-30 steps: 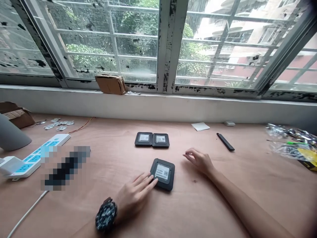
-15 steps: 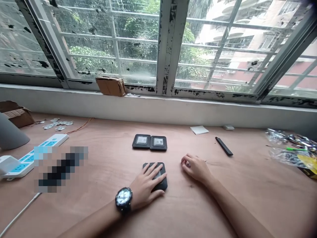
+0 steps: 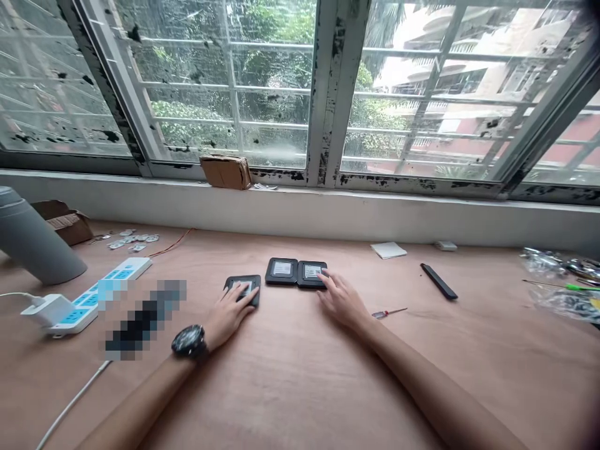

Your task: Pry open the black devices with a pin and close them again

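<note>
Fingers spread, my left hand (image 3: 228,314) rests flat on a flat black case with a white label (image 3: 254,299) that looks like a solid-state drive, pressing it to the table. Just right of it, two similar black cases lie side by side: the left labelled case (image 3: 282,272) and the right labelled case (image 3: 304,282). My right hand (image 3: 343,301) is open, its fingertips touching the right case's edge. Near the right wrist lies a small screwdriver (image 3: 388,313), its thin shaft pointing right. A black wristwatch (image 3: 188,341) is on the left wrist.
A white power strip (image 3: 126,270), a white charger (image 3: 54,309) and a grey cylinder (image 3: 40,240) stand left. A black strip (image 3: 439,282) and white paper (image 3: 389,250) lie right, with plastic bags (image 3: 560,303) farther over. A cardboard box (image 3: 226,172) sits on the sill.
My left hand has shifted the single case left and away, beside the pair. My right hand has opened and reached to the right case. A screwdriver now shows on the table.
</note>
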Motion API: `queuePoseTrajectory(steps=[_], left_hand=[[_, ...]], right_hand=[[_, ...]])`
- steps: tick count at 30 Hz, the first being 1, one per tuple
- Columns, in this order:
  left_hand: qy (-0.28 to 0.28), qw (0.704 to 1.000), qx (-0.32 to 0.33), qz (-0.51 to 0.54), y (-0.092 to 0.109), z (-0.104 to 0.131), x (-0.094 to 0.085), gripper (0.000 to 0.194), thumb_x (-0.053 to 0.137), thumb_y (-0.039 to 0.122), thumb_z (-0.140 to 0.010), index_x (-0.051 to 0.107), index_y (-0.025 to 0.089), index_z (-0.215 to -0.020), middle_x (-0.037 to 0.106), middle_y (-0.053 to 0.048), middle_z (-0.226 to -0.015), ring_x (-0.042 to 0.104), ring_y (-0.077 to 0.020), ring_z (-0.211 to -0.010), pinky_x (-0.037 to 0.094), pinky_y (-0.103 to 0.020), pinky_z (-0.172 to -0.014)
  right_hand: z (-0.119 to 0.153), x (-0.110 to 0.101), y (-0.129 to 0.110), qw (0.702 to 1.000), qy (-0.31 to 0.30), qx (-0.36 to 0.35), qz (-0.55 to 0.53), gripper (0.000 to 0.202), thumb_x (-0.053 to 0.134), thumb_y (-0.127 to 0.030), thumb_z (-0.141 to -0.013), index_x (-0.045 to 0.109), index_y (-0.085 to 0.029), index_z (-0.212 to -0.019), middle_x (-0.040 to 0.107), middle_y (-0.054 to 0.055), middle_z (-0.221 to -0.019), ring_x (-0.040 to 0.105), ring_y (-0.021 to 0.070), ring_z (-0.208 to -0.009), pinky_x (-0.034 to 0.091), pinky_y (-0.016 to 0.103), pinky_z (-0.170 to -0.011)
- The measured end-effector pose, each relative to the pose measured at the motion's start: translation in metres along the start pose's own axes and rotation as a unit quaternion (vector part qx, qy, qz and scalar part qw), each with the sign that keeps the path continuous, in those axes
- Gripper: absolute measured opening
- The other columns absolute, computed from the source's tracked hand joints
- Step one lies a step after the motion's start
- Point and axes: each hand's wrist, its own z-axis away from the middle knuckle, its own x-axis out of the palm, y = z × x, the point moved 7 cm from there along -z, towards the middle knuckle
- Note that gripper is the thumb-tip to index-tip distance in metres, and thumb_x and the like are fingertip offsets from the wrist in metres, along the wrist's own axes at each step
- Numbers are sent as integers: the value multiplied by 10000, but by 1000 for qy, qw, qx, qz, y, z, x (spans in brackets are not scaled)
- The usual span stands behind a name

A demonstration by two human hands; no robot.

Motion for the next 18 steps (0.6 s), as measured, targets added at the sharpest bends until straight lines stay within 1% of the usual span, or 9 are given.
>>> queuePoseTrajectory(steps=[2,4,6,7,10,13,15,18], left_hand=[[-17,999,-4,29,-15,-23,6,527,384,456,-1071,432,245,-1551,427,-146,-1581,375,-373,-1470,321,-567,-1185],[-14,999,-3,36,-23,-45,7,594,411,503,-1055,351,251,-1589,389,-152,-1603,349,-383,-1482,286,-595,-1188],[-11,999,1,39,-24,-62,8,658,440,569,-1032,279,301,-1611,333,-131,-1636,324,-393,-1492,279,-611,-1181],[-12,999,5,40,-22,-69,9,670,455,597,-1018,273,336,-1608,313,-112,-1648,317,-401,-1493,283,-615,-1175],[-26,998,21,46,-13,-85,15,601,479,633,-997,376,426,-1552,333,-56,-1645,320,-432,-1482,287,-626,-1160],[-37,997,35,55,1,-97,22,492,440,590,-1028,457,454,-1501,374,-36,-1625,322,-437,-1475,268,-636,-1159],[-39,996,44,64,15,-104,26,468,423,566,-1041,468,455,-1494,377,-33,-1623,314,-431,-1479,257,-630,-1166],[-39,995,51,76,41,-117,31,462,431,567,-1038,480,459,-1485,392,-29,-1614,306,-436,-1481,244,-644,-1166]], right_hand=[[-8,13,-6,999,-30,-13,-1,508,519,-343,-1013,481,-186,-1495,474,142,-1558,466,311,-1416,402,489,-1162],[-5,19,-9,998,-61,-17,0,511,501,-365,-1026,483,-166,-1497,472,146,-1563,424,304,-1457,352,506,-1204],[9,15,-9,997,-82,-6,2,512,482,-373,-1035,488,-148,-1495,469,152,-1566,414,302,-1467,342,507,-1214],[20,10,-10,996,-89,1,1,515,479,-374,-1036,489,-143,-1495,459,154,-1572,411,305,-1469,351,505,-1211],[59,-12,-17,993,-113,17,-14,518,459,-377,-1044,458,-185,-1525,417,120,-1603,400,301,-1477,387,507,-1193],[97,-32,-32,990,-140,20,-31,530,451,-395,-1048,418,-237,-1553,382,76,-1624,368,298,-1495,383,520,-1199],[115,-40,-45,987,-155,24,-35,540,448,-396,-1048,396,-252,-1566,367,59,-1631,365,299,-1496,392,520,-1196],[130,-44,-67,986,-159,28,-30,566,465,-386,-1039,367,-256,-1581,340,58,-1640,367,311,-1494,410,525,-1181]])
